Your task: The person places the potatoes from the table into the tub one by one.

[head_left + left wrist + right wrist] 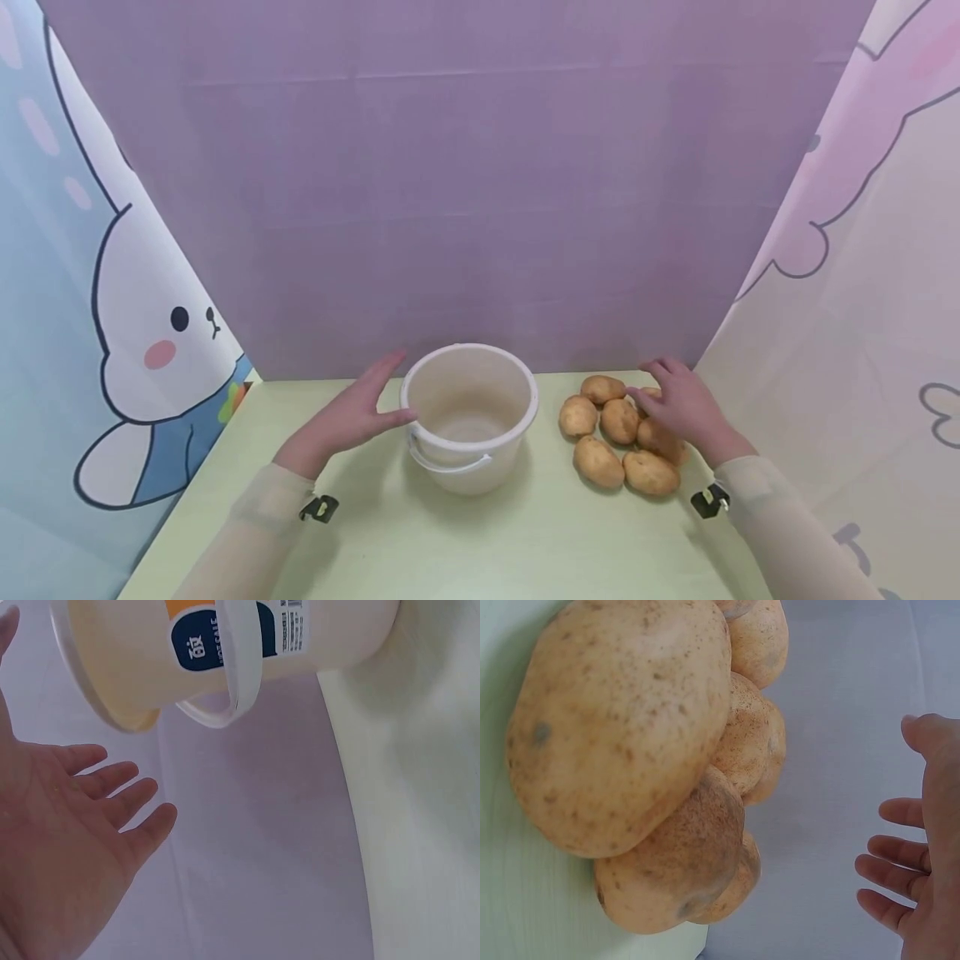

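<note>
Head view: pale table [450, 550] across bottom of frame, purple backdrop [480, 192] upper ctr. Rabbit print [138, 350] at L side, pink print [862, 142] upper R. 1 white bucket [487, 477] stands upright on table, lower ctr, w/ its 1 handle [450, 469] slung down the front. 7 potatoes [620, 421] in view, bunched on table, lower R. L hand [347, 419] just L of bucket, fingers straight & spread, thumb out; thumb overlaps the bucket's near L edge from this angle. R hand [688, 408] above R side of the potatoes, fingers loosely extended, partly hiding 2 of them. 2 pale sleeves [258, 521], 1 black clip [326, 508] per wrist.

L wrist view: bucket, sideways in this turned view, fills top; handle cuts across 1 dark label [196, 641], covering part. 1 barcode [295, 631] beside it. L hand at L edge, 4 fingers parted, apart from bucket. Table down R side.

R wrist view: potatoes in L half; 1 big near one, upper L, blocks part of those behind; approx. 7 at least partly visible. R hand at R edge, thumb + 4 fingers parted, slightly bent, well apart from potatoes.
</note>
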The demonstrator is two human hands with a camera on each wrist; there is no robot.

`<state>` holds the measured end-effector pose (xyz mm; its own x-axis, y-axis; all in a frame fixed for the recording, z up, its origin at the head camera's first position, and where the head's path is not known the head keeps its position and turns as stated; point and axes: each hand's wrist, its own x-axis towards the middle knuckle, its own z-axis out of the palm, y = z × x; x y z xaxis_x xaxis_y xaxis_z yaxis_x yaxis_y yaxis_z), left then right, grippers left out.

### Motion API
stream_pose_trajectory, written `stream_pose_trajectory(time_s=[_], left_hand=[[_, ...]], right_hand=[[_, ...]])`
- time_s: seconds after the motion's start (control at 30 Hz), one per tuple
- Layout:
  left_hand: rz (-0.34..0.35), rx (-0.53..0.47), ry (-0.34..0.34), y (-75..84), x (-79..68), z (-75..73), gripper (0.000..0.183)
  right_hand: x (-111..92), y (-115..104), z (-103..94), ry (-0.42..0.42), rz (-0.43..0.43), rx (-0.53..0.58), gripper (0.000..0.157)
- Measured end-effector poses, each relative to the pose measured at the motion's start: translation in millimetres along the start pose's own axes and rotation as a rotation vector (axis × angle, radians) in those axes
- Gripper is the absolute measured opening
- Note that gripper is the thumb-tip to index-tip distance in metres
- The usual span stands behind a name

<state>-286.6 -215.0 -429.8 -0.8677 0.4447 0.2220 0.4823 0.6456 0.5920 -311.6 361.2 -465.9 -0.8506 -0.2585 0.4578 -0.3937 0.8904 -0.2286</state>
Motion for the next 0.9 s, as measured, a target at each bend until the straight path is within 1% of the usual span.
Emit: stream_pose_trajectory(time_s=[0.2, 0.47, 0.7, 0.9], left_hand=[[0.000, -0.001, -0.022, 7.6, 4.2, 5.8, 0.115], [0.016, 0.009, -0.027, 14.0, 12.1, 16.0, 0.120], [0.047, 0.006, -0.013, 15.9, 19.1, 26.0, 0.128], [0.055, 0.065, 0.015, 13.4, 19.1, 33.1, 0.132]], right_hand=[[-1.2, 0.4, -1.0, -0.012, 0.008, -0.002, 0.052], [-3.5, 2.6, -1.2, -0.051, 0.036, -0.014, 0.051], [-7.1, 1.4, -3.8, -0.049, 0.026, -0.015, 0.050], [-6.1, 0.0, -3.4, -0.042, 0.019, -0.017, 0.049]])
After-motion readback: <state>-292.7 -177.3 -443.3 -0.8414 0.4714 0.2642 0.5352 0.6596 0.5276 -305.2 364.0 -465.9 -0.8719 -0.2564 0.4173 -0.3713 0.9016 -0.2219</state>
